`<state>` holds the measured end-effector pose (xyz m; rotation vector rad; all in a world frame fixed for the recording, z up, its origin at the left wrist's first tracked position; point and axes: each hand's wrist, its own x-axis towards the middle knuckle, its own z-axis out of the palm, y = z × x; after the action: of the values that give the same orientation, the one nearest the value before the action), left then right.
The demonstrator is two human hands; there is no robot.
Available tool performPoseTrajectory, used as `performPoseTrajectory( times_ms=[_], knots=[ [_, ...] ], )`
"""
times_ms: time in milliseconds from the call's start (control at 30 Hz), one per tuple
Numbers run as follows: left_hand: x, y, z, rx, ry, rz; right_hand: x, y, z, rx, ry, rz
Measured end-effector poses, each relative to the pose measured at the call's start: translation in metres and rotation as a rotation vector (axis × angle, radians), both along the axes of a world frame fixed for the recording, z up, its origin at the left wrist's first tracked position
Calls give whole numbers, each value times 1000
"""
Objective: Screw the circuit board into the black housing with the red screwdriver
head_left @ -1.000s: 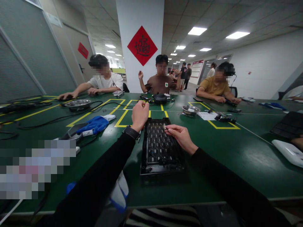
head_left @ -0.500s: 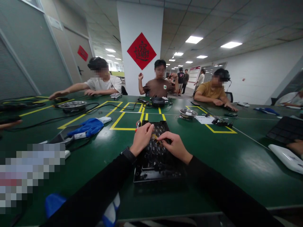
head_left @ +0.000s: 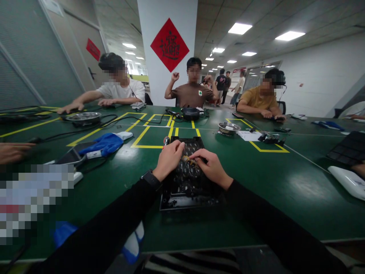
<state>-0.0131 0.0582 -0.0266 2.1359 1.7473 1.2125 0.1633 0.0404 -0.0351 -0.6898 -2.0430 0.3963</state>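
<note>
The black tray (head_left: pixel 176 205) lies flat near the middle of the tabletop (head_left: pixel 270 205), with rows of small metallic bits inside. A yellowish strip (head_left: pixel 188 159) lies over these rows, between the person's hands. Two steel bowls stand farther off, one to the left (head_left: pixel 85 117) and one to the right (head_left: pixel 228 127); their contents are too small to tell.

The right hand (head_left: pixel 213 165) is bent, thumb and forefinger pinching the strip's right end. The left hand (head_left: pixel 170 156) curls over the tray's left side, fingertips drawn together; whether it grips anything cannot be told.

Yellow tape (head_left: pixel 148 147) marks boxes on the green tabletop. A blue glove (head_left: pixel 104 144) lies to the left. Three people sit across, before a pillar (head_left: pixel 168 8) bearing a red sign (head_left: pixel 170 45).
</note>
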Motion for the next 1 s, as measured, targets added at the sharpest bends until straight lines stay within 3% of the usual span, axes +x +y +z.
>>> performPoseTrajectory(
  times_ms=[133,233,300,400,500,567,867,1000],
  knots=[
    [-8,37,31,40,-45,98,0,-1,0,-8,6,-10],
    [-24,65,44,76,-99,311,1,-1,0,-4,13,-7],
    [-38,74,39,94,-166,409,1,-2,0,3,19,-3],
    [-54,71,13,105,-193,531,0,-2,1,10,12,12],
    [-59,60,-13,50,-144,582,0,-2,1,18,12,10],
    [-55,55,-21,24,-130,599,0,-3,1,22,13,5],
    [-40,48,-10,65,-195,572,0,-3,1,33,-16,6],
    [-43,52,7,104,-268,577,0,-3,1,38,-13,16]
  ],
)
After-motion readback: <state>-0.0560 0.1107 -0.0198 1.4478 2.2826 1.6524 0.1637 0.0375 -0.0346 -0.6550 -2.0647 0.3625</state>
